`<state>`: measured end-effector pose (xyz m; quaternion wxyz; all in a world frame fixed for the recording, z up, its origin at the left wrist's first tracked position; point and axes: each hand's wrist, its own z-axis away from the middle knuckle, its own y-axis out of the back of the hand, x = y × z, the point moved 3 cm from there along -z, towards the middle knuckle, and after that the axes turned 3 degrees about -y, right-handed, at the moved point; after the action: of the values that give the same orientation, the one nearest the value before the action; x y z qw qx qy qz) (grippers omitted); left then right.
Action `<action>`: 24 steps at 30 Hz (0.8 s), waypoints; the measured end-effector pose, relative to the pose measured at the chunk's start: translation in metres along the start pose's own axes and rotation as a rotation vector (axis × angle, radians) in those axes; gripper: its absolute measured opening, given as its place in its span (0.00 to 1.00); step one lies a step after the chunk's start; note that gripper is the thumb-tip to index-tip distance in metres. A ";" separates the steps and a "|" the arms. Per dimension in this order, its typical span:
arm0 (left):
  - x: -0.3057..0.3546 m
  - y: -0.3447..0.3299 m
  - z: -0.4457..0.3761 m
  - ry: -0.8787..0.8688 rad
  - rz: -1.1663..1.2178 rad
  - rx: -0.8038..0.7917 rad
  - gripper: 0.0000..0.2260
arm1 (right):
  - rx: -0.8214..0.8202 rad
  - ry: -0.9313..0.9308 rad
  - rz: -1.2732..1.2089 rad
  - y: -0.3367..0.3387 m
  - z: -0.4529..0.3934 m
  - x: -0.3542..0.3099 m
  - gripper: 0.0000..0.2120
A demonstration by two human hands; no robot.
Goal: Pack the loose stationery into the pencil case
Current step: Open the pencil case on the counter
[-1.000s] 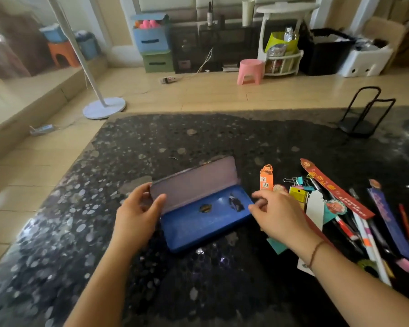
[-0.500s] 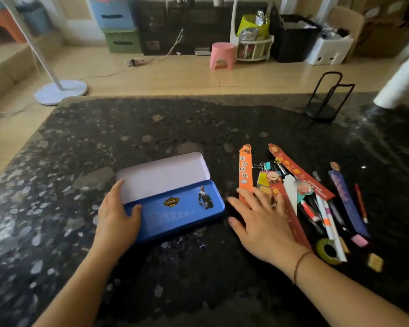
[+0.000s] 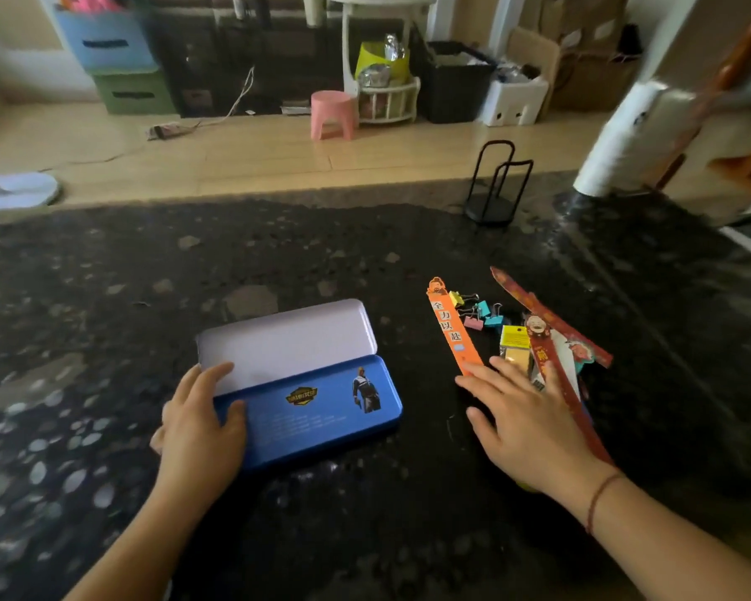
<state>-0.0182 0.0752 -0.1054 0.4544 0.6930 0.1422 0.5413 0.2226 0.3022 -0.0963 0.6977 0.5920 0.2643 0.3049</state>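
A blue metal pencil case (image 3: 313, 409) lies open on the dark speckled table (image 3: 278, 253), its pale lid (image 3: 287, 340) folded flat behind it. My left hand (image 3: 196, 431) grips the case's left end, thumb on the blue tray and fingers on the lid. To the right, my right hand (image 3: 525, 418) lies flat with fingers spread over the loose stationery; its fingertips touch the lower end of an orange bookmark (image 3: 449, 327). Coloured binder clips (image 3: 478, 312), a yellow sticky-note pad (image 3: 514, 344) and red bookmarks (image 3: 538, 310) lie just beyond. The hand hides other items.
A black wire stand (image 3: 495, 188) sits near the table's far edge. A white roll (image 3: 616, 141) stands at the far right corner. Beyond the table, on the wooden floor, are a pink stool (image 3: 332, 114) and storage boxes.
The lid has gone from half raised to lying flat. My right hand left the case's right end and now rests on the stationery pile. My left hand stays on the case's left end.
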 end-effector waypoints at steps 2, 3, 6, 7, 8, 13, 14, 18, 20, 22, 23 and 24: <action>0.012 -0.009 -0.001 0.011 0.005 -0.014 0.20 | -0.010 -0.021 0.011 0.000 0.001 0.019 0.25; 0.016 -0.013 0.001 0.006 0.001 -0.016 0.19 | -0.006 -0.025 0.016 0.001 0.002 0.027 0.25; 0.028 -0.024 0.010 -0.055 0.002 -0.028 0.17 | 0.022 -0.023 0.021 -0.001 0.007 0.044 0.31; 0.032 -0.026 0.013 -0.071 0.005 -0.040 0.15 | 0.022 -0.016 0.025 -0.002 0.008 0.046 0.33; 0.037 -0.028 0.015 -0.084 0.015 -0.053 0.14 | 0.022 -0.007 0.022 -0.002 0.011 0.046 0.34; 0.054 -0.024 0.025 -0.216 -0.048 0.001 0.06 | 0.154 0.010 -0.151 0.015 0.029 0.022 0.29; 0.052 -0.022 0.027 -0.220 -0.097 0.016 0.06 | 0.163 -0.021 -0.187 0.017 0.030 0.016 0.25; 0.049 -0.013 0.028 -0.176 -0.167 -0.033 0.05 | 0.147 -0.165 -0.140 0.022 0.026 0.004 0.19; 0.052 -0.013 0.027 -0.178 -0.174 -0.053 0.05 | 0.168 -0.207 -0.161 0.020 0.024 -0.001 0.17; 0.055 -0.015 0.024 -0.179 -0.199 -0.068 0.06 | 0.189 -0.245 -0.167 0.018 0.022 -0.005 0.15; 0.056 -0.016 0.022 -0.180 -0.219 -0.076 0.07 | 0.206 -0.260 -0.168 0.017 0.019 -0.006 0.14; 0.055 -0.017 0.020 -0.186 -0.240 -0.082 0.08 | 0.223 -0.267 -0.176 0.017 0.016 -0.006 0.14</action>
<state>0.0249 0.1129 -0.0842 0.5548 0.6990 0.1593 0.4221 0.2286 0.2889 -0.0769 0.6804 0.6756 0.2522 0.1304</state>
